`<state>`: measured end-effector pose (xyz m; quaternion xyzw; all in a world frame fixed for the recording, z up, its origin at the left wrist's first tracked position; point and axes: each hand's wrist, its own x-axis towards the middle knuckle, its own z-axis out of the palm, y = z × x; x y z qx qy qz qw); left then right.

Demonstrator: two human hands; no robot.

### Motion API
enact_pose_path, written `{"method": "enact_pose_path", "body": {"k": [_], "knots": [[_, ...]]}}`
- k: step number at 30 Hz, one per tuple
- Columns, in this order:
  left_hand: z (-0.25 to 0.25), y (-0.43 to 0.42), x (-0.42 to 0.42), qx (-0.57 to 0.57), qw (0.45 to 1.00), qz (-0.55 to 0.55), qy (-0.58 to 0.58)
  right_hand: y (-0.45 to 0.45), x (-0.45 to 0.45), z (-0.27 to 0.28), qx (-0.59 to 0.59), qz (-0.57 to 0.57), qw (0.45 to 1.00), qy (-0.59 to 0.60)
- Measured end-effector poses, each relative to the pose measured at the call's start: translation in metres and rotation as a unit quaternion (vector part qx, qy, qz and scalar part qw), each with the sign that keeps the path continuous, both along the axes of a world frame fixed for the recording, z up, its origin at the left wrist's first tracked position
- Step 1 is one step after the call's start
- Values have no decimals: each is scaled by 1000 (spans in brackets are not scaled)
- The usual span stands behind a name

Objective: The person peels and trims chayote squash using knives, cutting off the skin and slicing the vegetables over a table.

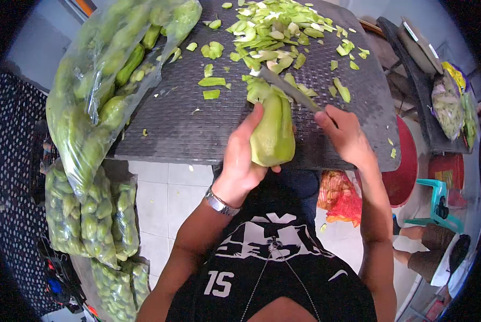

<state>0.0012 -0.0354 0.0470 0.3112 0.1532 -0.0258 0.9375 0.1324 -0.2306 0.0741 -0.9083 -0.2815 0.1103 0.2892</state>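
Note:
My left hand is wrapped round a pale green chayote near the table's front edge, its thumb along the left side. Part of the chayote's skin looks cut away, showing lighter flesh. In my right hand is a knife, gripped by its handle. The blade slants up and left across the chayote's upper end, where loose peel hangs; whether it touches the flesh I cannot tell. Just beyond lies a heap of green chayote peelings on the dark woven-pattern table.
A clear plastic bag of chayotes covers the table's left side. Several more filled bags stand on the floor below it. To the right are a red net sack, a teal stool, a side table with bagged vegetables and another person's legs.

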Motion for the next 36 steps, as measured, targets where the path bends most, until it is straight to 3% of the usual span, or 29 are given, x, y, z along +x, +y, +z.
{"method": "enact_pose_path", "body": {"k": [5,9,15,24,27,30,36], "knots": [[-19,14,15,-12,1000,-23,-13,6,-47,26,-34,103,993,-39],[-10,13,19,-107,994,-20,-23,19,-66,23,-62,170,977,-113],[-14,11,18,-111,994,1,-24,22,-56,18,-62,177,972,-142],[-32,19,12,-23,999,40,-19,3,-13,3,-66,70,995,-17],[-27,23,20,-85,996,-28,-28,7,-29,5,-66,118,990,-47],[-10,6,24,-115,990,67,47,18,-44,10,-66,154,982,-87],[-32,10,2,-61,998,-4,-32,17,-25,8,-52,129,985,-107]]}}
